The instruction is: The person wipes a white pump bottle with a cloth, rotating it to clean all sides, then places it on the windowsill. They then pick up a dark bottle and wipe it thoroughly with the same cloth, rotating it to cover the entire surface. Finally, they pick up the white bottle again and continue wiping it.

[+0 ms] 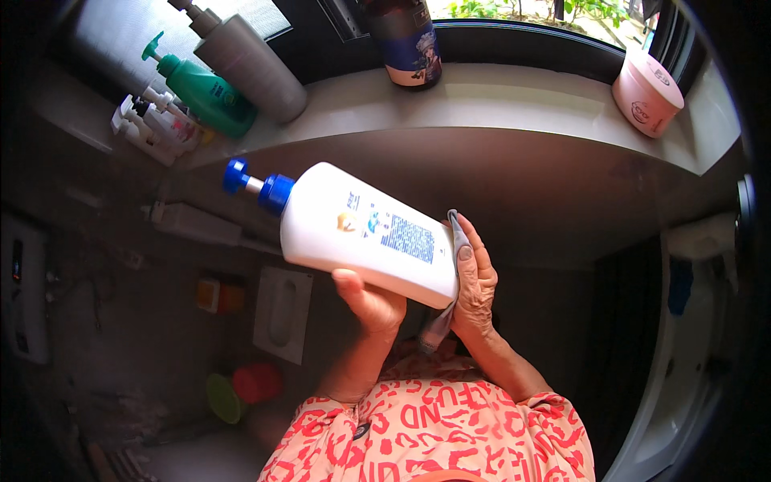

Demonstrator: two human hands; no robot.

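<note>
A large white pump bottle (361, 229) with a blue pump head lies tilted in the air before me, its pump toward the upper left and its base toward the right. My left hand (373, 304) supports it from below, thumb along the near side and the other fingers hidden beneath. At the base, my right hand (477, 285) presses a grey cloth (438, 328) flat against the bottom of the bottle. One end of the cloth hangs below that hand. Printed text and small pictures cover the side facing me.
The window sill (514, 100) holds a grey pump bottle (255, 68), a green pump bottle (210, 100), small white bottles (152, 128), a dark bottle (408, 48) and a pink jar (647, 92). Below are a squat toilet (283, 313), a red basin (258, 382) and a white washbasin (699, 345).
</note>
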